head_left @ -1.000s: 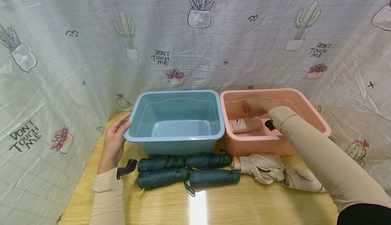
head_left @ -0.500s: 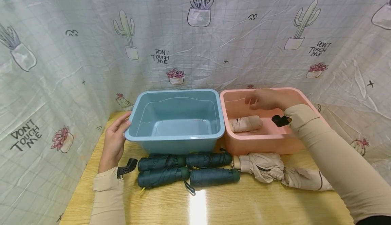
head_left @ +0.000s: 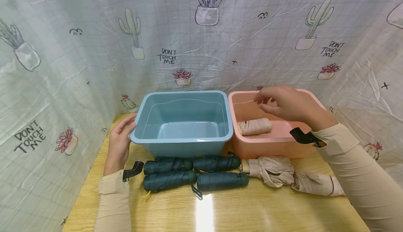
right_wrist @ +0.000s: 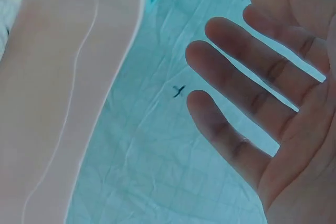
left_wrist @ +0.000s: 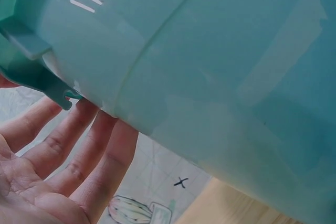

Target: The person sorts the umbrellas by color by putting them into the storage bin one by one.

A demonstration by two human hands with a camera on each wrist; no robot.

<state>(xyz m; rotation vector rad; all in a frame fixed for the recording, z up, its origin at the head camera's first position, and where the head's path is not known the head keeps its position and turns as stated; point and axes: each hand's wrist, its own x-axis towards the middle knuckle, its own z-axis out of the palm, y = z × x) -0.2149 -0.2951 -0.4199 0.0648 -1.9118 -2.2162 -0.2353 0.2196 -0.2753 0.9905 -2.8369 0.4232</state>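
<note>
My left hand [head_left: 119,144] holds the left rim of a light blue plastic basin [head_left: 181,142]. In the left wrist view, the fingers [left_wrist: 107,166] reach under the rim and touch the outer wall, with a bit of thumb at the rim. Above a pink basin [head_left: 267,148], my right hand [head_left: 288,104] hovers with loosely bent, spread fingers and nothing in them. A beige folded umbrella [head_left: 256,126] lies in the pink basin's left part. Several dark green folded umbrellas [head_left: 221,181] lie before the blue basin. Two beige folded umbrellas lie farther right, one being a rumpled umbrella [head_left: 275,170].
Both basins stand side by side on a wooden table [head_left: 170,211]. A cactus-printed curtain [head_left: 239,32] hangs close behind and along both sides. The other beige umbrella [head_left: 316,184] lies near my right sleeve [head_left: 362,176].
My right hand has risen out of the pink basin and moved right and towards me, leaving the beige umbrella lying inside. The left hand stays at the blue basin's rim.
</note>
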